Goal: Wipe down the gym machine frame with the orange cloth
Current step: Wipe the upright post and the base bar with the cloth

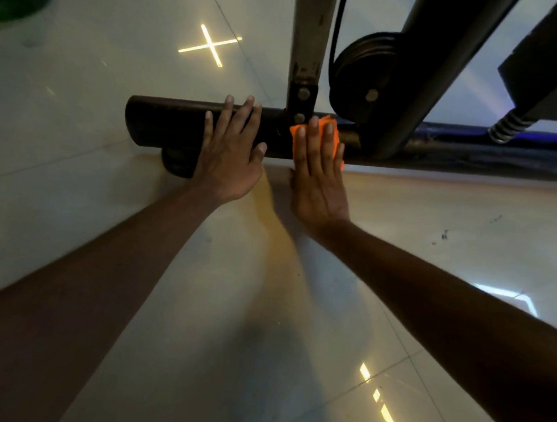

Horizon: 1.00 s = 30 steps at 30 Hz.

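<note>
Right hand [318, 177] flat, fingers straight, pressing orange cloth [328, 129] onto low frame bar [165, 122] just right of upright post [308, 49]. Left hand [230, 152] spread flat on bar, gripping nothing, likely bracing. Floor [232, 306] beneath.

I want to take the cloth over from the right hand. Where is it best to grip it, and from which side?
Probably the far right corner of the cloth, which sticks up past the fingertips of the right hand. The flat palm pins the rest to the bar. Come from above and the right; the upright post blocks the left.
</note>
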### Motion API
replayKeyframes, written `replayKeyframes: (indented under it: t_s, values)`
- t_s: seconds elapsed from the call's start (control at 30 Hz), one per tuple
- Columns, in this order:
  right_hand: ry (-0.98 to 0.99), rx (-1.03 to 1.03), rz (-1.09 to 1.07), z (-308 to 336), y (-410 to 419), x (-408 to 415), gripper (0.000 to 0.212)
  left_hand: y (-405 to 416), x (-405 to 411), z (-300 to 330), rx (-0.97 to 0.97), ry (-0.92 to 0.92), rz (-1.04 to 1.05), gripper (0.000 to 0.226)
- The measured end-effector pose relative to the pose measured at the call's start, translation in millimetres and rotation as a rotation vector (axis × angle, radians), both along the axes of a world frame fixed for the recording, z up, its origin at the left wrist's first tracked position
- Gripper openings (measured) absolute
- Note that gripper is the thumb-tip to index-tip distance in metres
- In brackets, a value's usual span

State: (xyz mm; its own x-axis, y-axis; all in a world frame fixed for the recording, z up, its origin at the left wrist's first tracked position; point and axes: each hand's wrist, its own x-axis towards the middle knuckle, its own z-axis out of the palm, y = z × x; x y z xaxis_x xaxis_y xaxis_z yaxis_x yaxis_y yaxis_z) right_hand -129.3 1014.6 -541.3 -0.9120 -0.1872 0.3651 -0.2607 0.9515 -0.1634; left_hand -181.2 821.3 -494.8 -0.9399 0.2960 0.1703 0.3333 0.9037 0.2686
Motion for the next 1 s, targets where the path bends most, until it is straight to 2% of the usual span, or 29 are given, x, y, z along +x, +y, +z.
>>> replayKeyframes:
  t_s: [0.13,0.2,0.37,0.53,0.7,0.87,1.0]
  values:
    - [-0.01,0.018,-0.004,-6,27,4,0.072,13,-4,-3,0.009,-0.019,0.015,0.072]
    - [-0.008,-0.043,-0.058,-4,40,4,0.069,11,-5,-5,0.018,-0.018,0.019,0.073]
    - [0.012,-0.123,-0.132,3,-1,3,0.067,24,-6,-3,0.014,-0.009,0.024,0.068]
    - [0.049,0.02,-0.053,-1,56,7,0.077,25,-6,-3,0.022,-0.012,0.005,0.065]
    - [0.037,-0.101,-0.118,12,12,-2,0.072,33,-3,-3,0.001,-0.028,-0.02,0.065]
    - [0.012,0.041,0.019,18,54,-9,0.071,32,0,-3,-0.007,-0.04,-0.037,0.069]
    - [-0.004,-0.064,0.001,22,53,-6,0.076,36,3,-3,-0.017,-0.054,-0.02,0.073]
